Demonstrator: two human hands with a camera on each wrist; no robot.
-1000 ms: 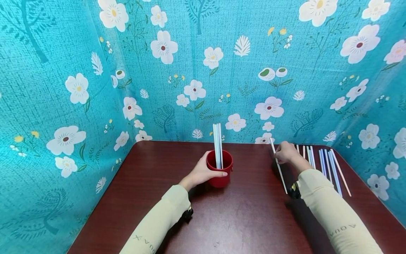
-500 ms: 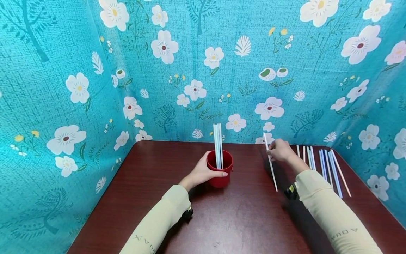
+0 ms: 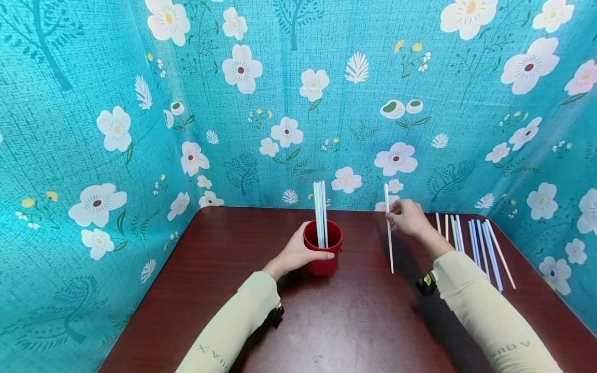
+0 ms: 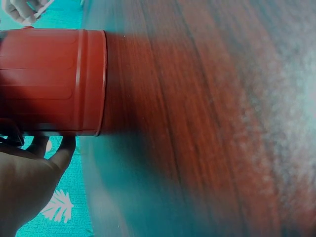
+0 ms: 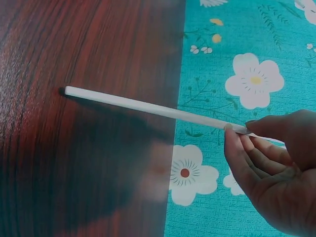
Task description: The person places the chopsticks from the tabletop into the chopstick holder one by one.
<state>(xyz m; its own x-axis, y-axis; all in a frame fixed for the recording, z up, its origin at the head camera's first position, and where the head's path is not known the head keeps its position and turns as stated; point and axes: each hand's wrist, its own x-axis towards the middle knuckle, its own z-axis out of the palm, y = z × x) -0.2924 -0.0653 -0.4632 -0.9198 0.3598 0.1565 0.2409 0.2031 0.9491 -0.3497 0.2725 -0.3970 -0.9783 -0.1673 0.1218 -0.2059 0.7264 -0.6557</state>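
My left hand [image 3: 298, 250] grips a small red bucket [image 3: 323, 267] from its left side, thumb across the front. In the left wrist view the bucket [image 4: 54, 81] stands on the table with fingers behind it. Several pale straws [image 3: 320, 212] stand upright in it. To the right, my right hand [image 3: 404, 217] pinches a white straw [image 3: 389, 248] between thumb and fingertips, nearly upright. The right wrist view shows the straw's lower end [image 5: 74, 92] close to the tabletop; whether it touches is unclear. That straw is apart from the bucket.
Several straws [image 3: 495, 254] in white, blue and pale pink lie side by side at the table's right end. The dark red-brown table [image 3: 354, 321] backs onto a turquoise flowered cloth [image 3: 289, 93], which also hangs along both sides.
My right hand has moved left with the white straw, away from the lying straws. The straw has swung from slanted to nearly upright. My left hand and the bucket stay in place.
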